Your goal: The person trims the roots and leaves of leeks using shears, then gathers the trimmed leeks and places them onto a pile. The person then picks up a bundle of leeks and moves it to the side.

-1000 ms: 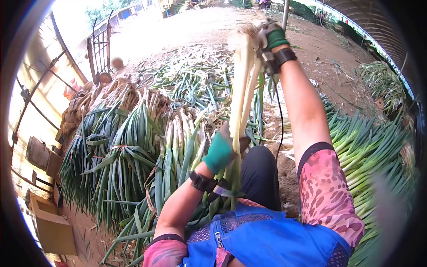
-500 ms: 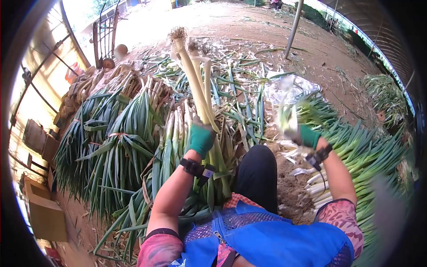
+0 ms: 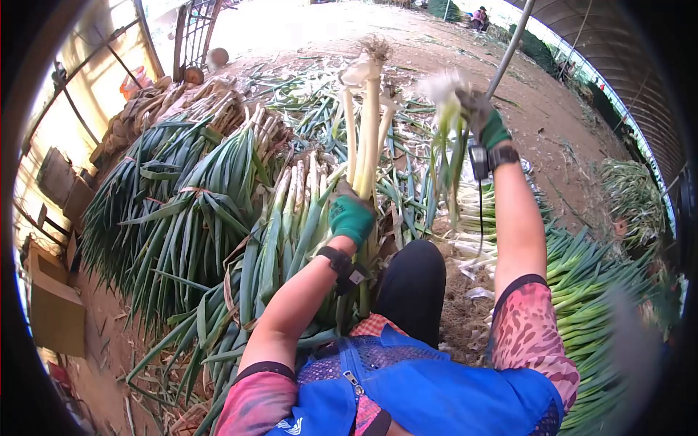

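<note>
Now, left hand (image 3: 351, 216): my fingers clamp round the onion stalks (image 3: 367, 123), upright, roots on top.
Right hand (image 3: 486, 120): closed on a peel (image 3: 445, 149), raised beside them.
Risk: stalks may slip onto the pile (image 3: 203, 211) if my grip loosens.

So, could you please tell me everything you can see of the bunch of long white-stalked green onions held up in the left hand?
The bunch of long white-stalked green onions stands nearly upright, root ends up: pale stalks topped by brownish root tufts, green leaves hanging below. The green-gloved left hand clamps it mid-length, fingers wrapped around. The right hand, gripping pale green leaf strips, is apart.
</note>
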The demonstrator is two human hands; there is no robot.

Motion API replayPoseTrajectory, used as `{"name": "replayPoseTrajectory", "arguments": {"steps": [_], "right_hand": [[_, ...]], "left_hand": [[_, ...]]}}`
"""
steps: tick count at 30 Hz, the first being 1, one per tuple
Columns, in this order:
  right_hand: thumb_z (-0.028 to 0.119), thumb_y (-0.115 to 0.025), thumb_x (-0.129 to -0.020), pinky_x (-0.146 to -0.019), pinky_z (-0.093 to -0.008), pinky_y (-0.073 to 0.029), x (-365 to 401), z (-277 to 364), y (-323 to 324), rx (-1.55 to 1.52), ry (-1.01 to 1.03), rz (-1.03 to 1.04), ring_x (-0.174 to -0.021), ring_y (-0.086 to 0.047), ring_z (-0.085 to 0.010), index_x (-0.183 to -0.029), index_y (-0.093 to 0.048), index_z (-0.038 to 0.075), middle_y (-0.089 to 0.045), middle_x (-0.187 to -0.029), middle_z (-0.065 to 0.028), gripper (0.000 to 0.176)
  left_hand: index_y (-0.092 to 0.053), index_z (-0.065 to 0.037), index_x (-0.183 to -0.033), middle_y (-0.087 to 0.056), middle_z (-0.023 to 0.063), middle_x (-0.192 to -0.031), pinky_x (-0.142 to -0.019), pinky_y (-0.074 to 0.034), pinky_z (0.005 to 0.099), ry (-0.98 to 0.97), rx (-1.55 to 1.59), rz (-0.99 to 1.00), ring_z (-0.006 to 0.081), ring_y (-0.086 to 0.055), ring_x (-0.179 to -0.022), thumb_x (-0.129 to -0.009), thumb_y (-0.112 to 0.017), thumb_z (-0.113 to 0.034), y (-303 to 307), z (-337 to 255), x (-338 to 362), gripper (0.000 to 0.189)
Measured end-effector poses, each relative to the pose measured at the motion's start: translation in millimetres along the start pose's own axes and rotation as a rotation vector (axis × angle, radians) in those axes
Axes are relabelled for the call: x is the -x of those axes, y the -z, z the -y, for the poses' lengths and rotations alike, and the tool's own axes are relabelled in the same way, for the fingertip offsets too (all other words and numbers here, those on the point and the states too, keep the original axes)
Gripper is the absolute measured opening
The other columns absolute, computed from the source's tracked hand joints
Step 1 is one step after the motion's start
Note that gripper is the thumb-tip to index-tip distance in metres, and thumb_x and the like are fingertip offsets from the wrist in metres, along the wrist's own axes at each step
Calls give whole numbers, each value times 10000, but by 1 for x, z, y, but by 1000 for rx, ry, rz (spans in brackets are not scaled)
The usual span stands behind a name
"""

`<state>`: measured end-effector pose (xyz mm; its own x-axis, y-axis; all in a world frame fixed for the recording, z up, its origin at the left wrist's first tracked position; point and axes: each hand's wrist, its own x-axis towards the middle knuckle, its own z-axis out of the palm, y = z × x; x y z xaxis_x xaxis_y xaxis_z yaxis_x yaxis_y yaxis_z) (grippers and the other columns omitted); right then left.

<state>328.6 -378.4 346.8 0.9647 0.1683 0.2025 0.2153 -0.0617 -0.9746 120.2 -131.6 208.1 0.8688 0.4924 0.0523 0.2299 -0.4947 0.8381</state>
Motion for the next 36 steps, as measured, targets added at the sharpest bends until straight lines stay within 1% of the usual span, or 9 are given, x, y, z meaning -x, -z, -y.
{"name": "replayPoseTrajectory", "arguments": {"steps": [5,10,13,16,18,22,28,32,36], "right_hand": [[545,-680,-818,-1099,-420,-359,0,121,-115,925,761,200,-1318,-438,-355,-1405,-445,135,-459,-1414,-215,754],[323,-633,-870,-956,-415,-458,6,82,-138,1784,781,183,-1146,-568,-311,-1063,-677,159,-618,-1242,-98,257],[239,-627,-854,-721,-387,-532,11,100,-123,980,474,-76,-823,-660,-270,-936,-675,165,-673,-994,-105,120],[271,-628,-887,-724,-364,-523,-65,89,-78,1246,802,-361,-801,-658,-213,-1011,-686,159,-698,-1001,-53,177],[287,-639,-898,-774,-336,-518,-77,104,-62,457,747,-152,-849,-645,-184,-1094,-682,136,-689,-1066,-20,250],[404,-524,-929,-1034,-420,-403,45,140,-135,1712,589,49,-1202,-522,-272,-1194,-650,141,-536,-1337,-144,393],[297,-573,-841,-1043,-538,-340,47,72,-147,2085,671,68,-1233,-525,-330,-1176,-664,137,-625,-1229,-167,382],[162,-526,-835,-804,-454,-532,27,85,-131,1706,444,142,-882,-700,-295,-963,-731,103,-710,-915,-171,249],[144,-420,-968,-800,-361,-545,-97,66,-19,65,238,154,-843,-654,-225,-1193,-592,67,-682,-1011,-139,293]], "left_hand": [[-500,0,-1063,-629,278,-974,-799,-496,501,-21,-84,34,446,-626,-905,-790,-604,-145,-12,-5,2,326],[-492,-2,-1046,-607,274,-954,-805,-463,514,-137,-93,-27,465,-589,-908,-776,-588,-98,-16,1,13,302],[-487,-1,-1050,-598,269,-944,-804,-460,515,-115,-27,35,467,-583,-907,-779,-578,-95,-16,1,18,301],[-488,-2,-1056,-613,274,-938,-783,-463,526,-192,-77,-1,474,-591,-870,-781,-584,-112,-19,0,21,311],[-491,-2,-1055,-622,275,-929,-777,-466,529,-194,-99,8,475,-595,-857,-783,-587,-118,-17,-1,24,311],[-503,-2,-1042,-633,270,-907,-777,-471,532,-138,-69,54,476,-599,-859,-789,-580,-119,-17,-11,29,289],[-514,-1,-1040,-626,280,-947,-784,-475,525,-208,-79,33,467,-599,-903,-792,-565,-113,-26,-6,43,277],[-498,3,-1048,-616,290,-957,-777,-473,521,-212,-54,75,468,-594,-907,-787,-566,-109,-22,-4,42,292],[-487,-4,-1047,-621,296,-940,-744,-472,526,-237,-18,82,472,-603,-878,-791,-581,-112,-24,7,40,292]]}}
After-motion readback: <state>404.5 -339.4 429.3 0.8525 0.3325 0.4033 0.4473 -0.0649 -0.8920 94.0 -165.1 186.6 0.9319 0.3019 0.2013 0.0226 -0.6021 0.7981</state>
